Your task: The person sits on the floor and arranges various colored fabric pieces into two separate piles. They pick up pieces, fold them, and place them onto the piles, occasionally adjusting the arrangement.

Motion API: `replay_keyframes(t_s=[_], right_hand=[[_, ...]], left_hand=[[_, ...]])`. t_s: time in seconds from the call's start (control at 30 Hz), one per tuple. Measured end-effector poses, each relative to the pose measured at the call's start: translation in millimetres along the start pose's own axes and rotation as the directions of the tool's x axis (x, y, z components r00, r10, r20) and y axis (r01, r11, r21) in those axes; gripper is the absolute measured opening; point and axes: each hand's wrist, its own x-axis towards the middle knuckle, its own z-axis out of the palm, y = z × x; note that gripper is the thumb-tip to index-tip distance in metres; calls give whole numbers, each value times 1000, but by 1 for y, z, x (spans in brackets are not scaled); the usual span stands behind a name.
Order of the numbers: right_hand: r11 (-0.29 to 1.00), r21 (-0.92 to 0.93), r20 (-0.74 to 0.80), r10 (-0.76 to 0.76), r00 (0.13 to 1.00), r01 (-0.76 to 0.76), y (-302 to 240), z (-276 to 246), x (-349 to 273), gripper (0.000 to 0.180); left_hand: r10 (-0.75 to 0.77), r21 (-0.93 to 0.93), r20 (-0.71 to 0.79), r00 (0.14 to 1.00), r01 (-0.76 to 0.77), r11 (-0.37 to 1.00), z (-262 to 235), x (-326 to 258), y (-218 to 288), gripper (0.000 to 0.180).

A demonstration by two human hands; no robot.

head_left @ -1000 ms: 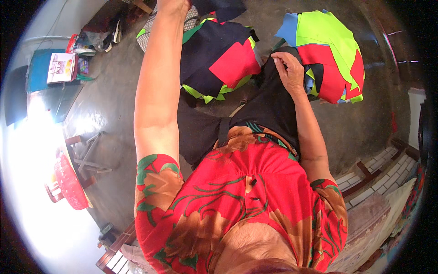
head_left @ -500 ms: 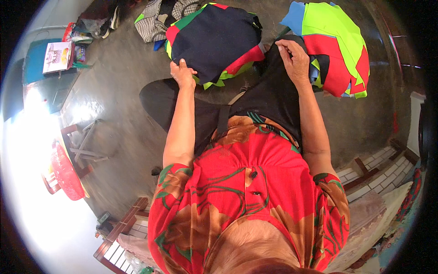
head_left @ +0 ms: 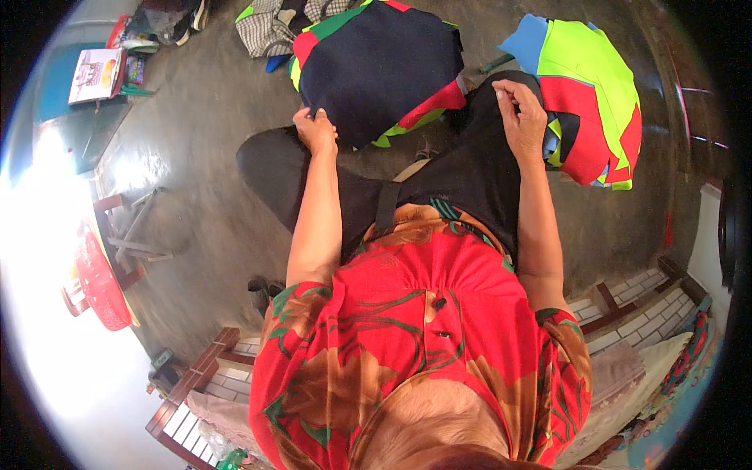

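In front of me is a round heap of cut cloth pieces, topped by a large navy cloth piece [head_left: 384, 74], with red, green and yellow edges showing beneath. My left hand [head_left: 317, 133] is at its near left edge, thumb and fingers closed on the navy cloth's border. My right hand [head_left: 523, 117] hovers above my black-trousered right knee, thumb and fingertips pinched together; whatever may be between them is too small to make out. Just right of that hand stands a second heap of cloth pieces [head_left: 591, 94], in yellow-green, red, blue and black.
A checked cloth [head_left: 266, 31] lies beyond the navy heap. To the left, a white printed box [head_left: 95, 76] sits on a low table, with a red plastic object [head_left: 102, 282] by the bright doorway. Behind me is a wooden-framed bench [head_left: 207, 364]. Grey floor [head_left: 188, 258] surrounds me.
The whole view has shifted slightly. My left fingers have curled in more tightly at the navy cloth's edge. My right hand stays pinched over the knee.
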Motion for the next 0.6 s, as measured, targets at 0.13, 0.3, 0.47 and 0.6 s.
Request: replay_keyframes(t_s=[0.13, 0.3, 0.47, 0.6], right_hand=[[1000, -16, -2, 16, 1000, -16, 1, 1, 0, 12], [999, -22, 4, 31, 1000, -31, -2, 0, 5, 12], [998, -60, 14, 7, 1000, -6, 1, 1, 10, 11], [998, -67, 23, 11, 1000, -10, -2, 0, 15, 11]], left_hand=[[359, 356, -155, 920, -287, 889, 6, 0, 2, 46], [547, 303, -86, 833, -502, 810, 19, -14, 55, 47], [629, 208, 155, 762, -647, 733, 65, 7, 131, 28], [766, 269, 278, 580, -812, 518, 117, 29, 175, 21]])
